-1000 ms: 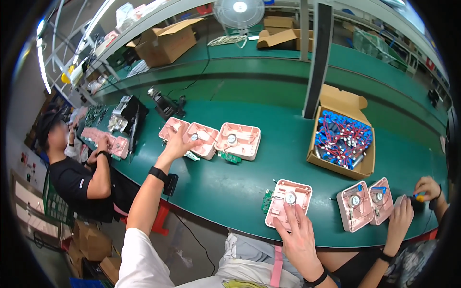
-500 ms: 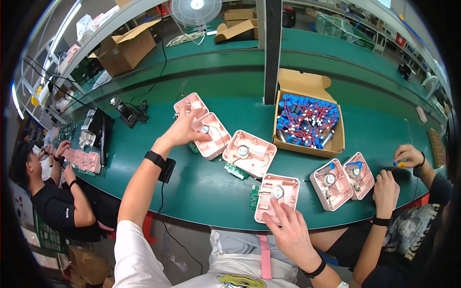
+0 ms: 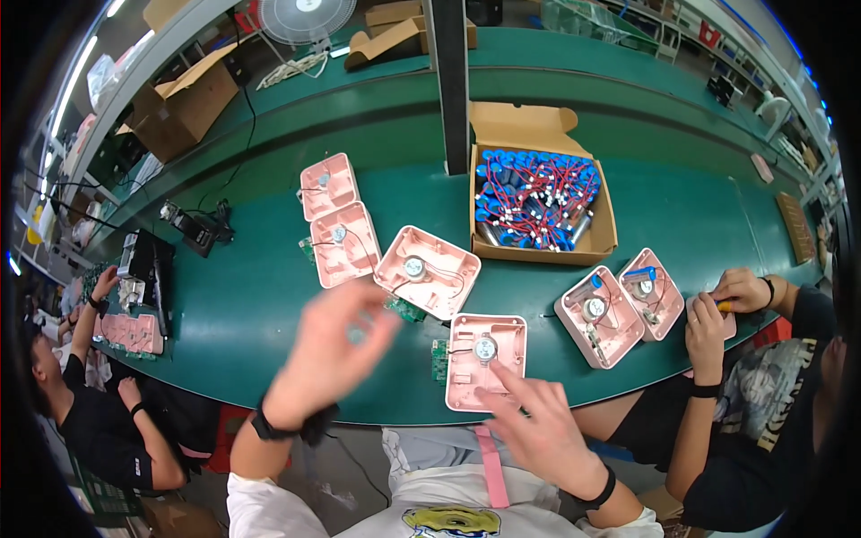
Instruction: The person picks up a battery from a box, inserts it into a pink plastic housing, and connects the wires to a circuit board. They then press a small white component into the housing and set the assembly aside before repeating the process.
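Note:
My right hand (image 3: 536, 430) rests with spread fingers on the near edge of a pink plastic housing (image 3: 484, 359) that has a round silver part in its middle. My left hand (image 3: 327, 354) hovers blurred above the green bench, fingers apart, holding nothing I can make out. A small green circuit board (image 3: 439, 359) lies just left of that housing. A second pink housing (image 3: 429, 271) lies between the hands and farther back. Two more pink housings (image 3: 343, 242) (image 3: 327, 186) lie at the left.
An open cardboard box (image 3: 538, 130) of blue parts with red and white wires stands behind. A person at the right (image 3: 717, 323) works on two pink housings (image 3: 599, 314). Another person (image 3: 81, 394) sits at the left. A dark post (image 3: 451, 81) rises from the bench.
My left hand has pulled back from the far pink housings toward me and now hovers near the bench front. My right hand stays on the near housing.

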`<state>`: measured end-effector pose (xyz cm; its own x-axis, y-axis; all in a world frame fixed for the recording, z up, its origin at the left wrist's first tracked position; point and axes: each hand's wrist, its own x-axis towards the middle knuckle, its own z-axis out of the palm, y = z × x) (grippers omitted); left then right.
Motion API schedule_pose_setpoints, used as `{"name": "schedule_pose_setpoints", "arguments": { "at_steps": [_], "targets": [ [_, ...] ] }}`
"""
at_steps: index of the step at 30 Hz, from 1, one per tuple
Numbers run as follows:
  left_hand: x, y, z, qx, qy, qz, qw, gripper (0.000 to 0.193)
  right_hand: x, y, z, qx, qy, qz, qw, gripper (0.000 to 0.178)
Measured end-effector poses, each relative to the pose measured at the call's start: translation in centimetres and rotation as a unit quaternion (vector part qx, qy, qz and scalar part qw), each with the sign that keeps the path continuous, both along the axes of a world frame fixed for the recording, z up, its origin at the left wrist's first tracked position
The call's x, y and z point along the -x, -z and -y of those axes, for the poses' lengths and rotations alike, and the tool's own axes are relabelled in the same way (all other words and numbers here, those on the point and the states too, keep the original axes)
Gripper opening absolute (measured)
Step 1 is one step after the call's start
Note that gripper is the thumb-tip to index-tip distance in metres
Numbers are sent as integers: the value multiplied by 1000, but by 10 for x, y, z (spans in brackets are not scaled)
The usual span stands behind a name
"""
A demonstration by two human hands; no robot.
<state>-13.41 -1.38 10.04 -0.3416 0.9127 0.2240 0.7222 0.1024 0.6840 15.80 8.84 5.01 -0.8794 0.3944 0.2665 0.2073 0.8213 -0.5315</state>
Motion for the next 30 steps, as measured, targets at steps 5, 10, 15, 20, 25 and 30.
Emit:
{"name": "schedule_pose_setpoints", "arguments": {
  "at_steps": [5,10,15,20,25,30],
  "targets": [
    [-41,53,7,141,32,69,987,35,14,-7,-37,-122,31,7,992,47],
    [-42,65,-14,143,40,184,972,35,29,4,-55,-54,-105,-10,993,43],
    [-46,52,-37,199,49,248,947,32,29,14,-53,232,4,-209,950,25],
    [-59,54,-51,185,91,148,967,29,43,8,-42,536,133,-285,783,12],
    [-58,50,-70,213,131,166,954,29,36,4,-48,551,145,-299,766,12],
    [-44,64,-68,198,153,252,935,28,29,-12,-45,559,154,-286,763,11]
  ]
}}
